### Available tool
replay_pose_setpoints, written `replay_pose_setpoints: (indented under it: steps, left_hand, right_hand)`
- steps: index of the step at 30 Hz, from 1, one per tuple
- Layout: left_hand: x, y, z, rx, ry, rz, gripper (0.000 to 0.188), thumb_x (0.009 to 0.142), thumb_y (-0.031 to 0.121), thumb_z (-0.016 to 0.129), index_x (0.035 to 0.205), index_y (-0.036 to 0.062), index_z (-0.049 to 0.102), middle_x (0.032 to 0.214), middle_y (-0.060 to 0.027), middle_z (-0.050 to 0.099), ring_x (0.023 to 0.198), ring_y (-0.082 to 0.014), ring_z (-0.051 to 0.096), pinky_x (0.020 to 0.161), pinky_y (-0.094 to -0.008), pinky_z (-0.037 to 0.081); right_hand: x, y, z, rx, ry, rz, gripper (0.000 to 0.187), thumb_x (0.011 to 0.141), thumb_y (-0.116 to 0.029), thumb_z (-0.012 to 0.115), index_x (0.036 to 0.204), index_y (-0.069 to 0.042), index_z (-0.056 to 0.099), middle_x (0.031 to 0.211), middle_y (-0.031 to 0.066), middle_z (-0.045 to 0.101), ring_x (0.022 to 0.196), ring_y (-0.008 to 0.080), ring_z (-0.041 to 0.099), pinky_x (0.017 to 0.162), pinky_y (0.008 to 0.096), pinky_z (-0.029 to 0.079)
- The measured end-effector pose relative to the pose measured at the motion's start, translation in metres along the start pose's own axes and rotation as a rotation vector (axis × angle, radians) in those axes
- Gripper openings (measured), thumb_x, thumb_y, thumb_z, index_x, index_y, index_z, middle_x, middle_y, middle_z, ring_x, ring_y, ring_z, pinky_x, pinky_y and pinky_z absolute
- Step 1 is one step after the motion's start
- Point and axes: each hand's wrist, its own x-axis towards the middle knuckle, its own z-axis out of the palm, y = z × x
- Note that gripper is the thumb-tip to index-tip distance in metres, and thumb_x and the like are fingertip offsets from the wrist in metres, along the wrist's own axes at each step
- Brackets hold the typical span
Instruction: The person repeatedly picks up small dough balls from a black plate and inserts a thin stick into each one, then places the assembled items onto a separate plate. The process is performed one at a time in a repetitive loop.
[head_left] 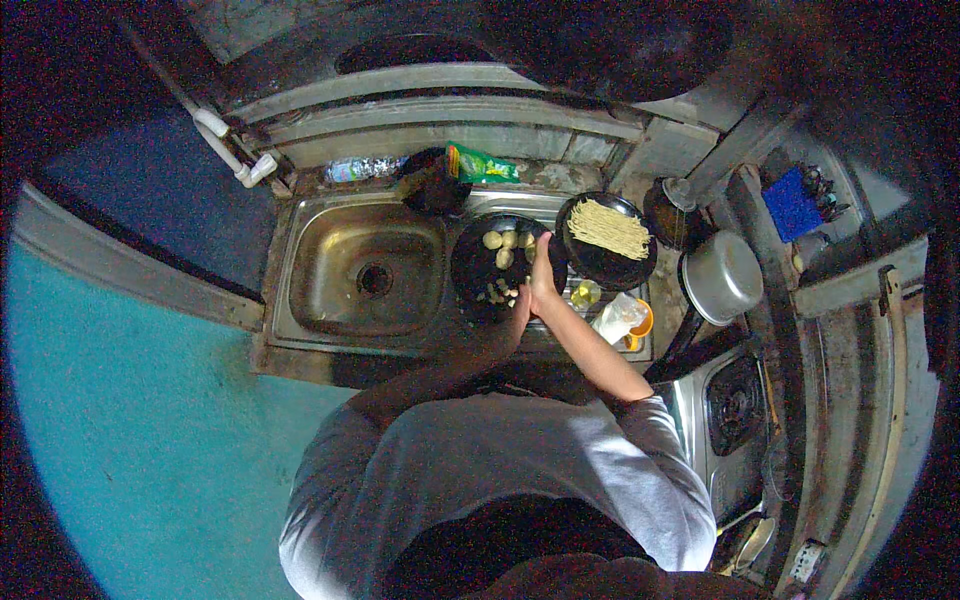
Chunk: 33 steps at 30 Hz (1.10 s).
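Note:
My right hand (543, 280) has its fingers stretched out, its palm turned against my left hand (521, 308). The left hand is in shadow, its fingers straight and partly covered by the right. Whether anything lies between the palms is hidden. Both are over the near right part of a round black plate (468, 262). Several pale round balls (509, 240) lie at the plate's far side. Smaller pale pieces (494, 292) lie scattered at its near side, beside my left hand.
Right of the plate, a black pan (610, 275) holds pale noodle-like strips (607, 230). Nearer are a white plastic bag (619, 316) and an orange cup (642, 322). A metal pot (722, 280) stands farther right. Left is a steel sink (345, 250); behind are a plastic bottle (362, 169) and green packet (485, 165).

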Motion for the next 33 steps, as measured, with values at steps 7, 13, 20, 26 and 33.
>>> replay_pose_setpoints:
  steps: [7, 13, 20, 26, 33]
  left_hand:
    - [0.002, -0.007, 0.001, -0.028, 0.035, 0.003, 0.043, 0.092, 0.044, 0.042, 0.111, 0.0076, 0.056, 0.107, -0.0032, 0.056, 0.095, -0.015, 0.049, 0.084, -0.0324, 0.036]
    - [0.029, 0.024, -0.031, -0.196, 0.104, -0.051, 0.04, 0.092, 0.042, 0.045, 0.108, 0.0075, 0.058, 0.103, -0.0025, 0.057, 0.091, -0.0137, 0.05, 0.081, -0.0309, 0.038]
    - [0.029, 0.037, -0.07, -0.293, 0.161, -0.117, 0.037, 0.092, 0.039, 0.047, 0.105, 0.0074, 0.06, 0.099, -0.0017, 0.059, 0.086, -0.0121, 0.052, 0.078, -0.0292, 0.039]
    - [0.026, 0.028, -0.054, -0.028, 0.071, -0.18, 0.034, 0.092, 0.037, 0.049, 0.102, 0.0073, 0.061, 0.095, -0.001, 0.061, 0.082, -0.0108, 0.053, 0.076, -0.0278, 0.041]
    - [-0.019, 0.07, -0.043, 0.325, -0.208, 0.0, 0.032, 0.093, 0.034, 0.05, 0.095, 0.0057, 0.065, 0.087, -0.0005, 0.062, 0.08, -0.0097, 0.052, 0.075, -0.0286, 0.042]
  right_hand:
    - [-0.035, -0.026, 0.039, -0.006, 0.018, 0.092, 0.098, 0.079, -0.079, 0.027, 0.143, -0.005, 0.024, 0.145, 0.0149, 0.029, 0.128, 0.0305, 0.035, 0.105, 0.0459, 0.029]
    - [-0.015, 0.056, -0.003, -0.522, -0.219, -0.384, 0.07, 0.085, -0.053, 0.035, 0.134, -0.003, 0.036, 0.132, 0.0118, 0.042, 0.118, 0.0247, 0.043, 0.101, 0.0387, 0.033]
    - [-0.053, 0.072, -0.002, -0.075, -0.406, -0.143, 0.034, 0.092, -0.017, 0.047, 0.123, -0.002, 0.05, 0.117, 0.0091, 0.055, 0.109, 0.0195, 0.051, 0.095, 0.0323, 0.039]
    - [-0.048, 0.042, -0.016, -0.482, -0.11, -0.409, 0.011, 0.089, -0.001, 0.054, 0.097, -0.001, 0.061, 0.09, 0.0001, 0.064, 0.084, 0.0083, 0.058, 0.08, 0.0233, 0.043]
    - [-0.065, 0.015, -0.013, -0.374, -0.16, -0.272, 0.01, 0.091, -0.012, 0.056, 0.09, -0.005, 0.062, 0.081, -0.0011, 0.062, 0.078, 0.0067, 0.055, 0.073, 0.0219, 0.041]
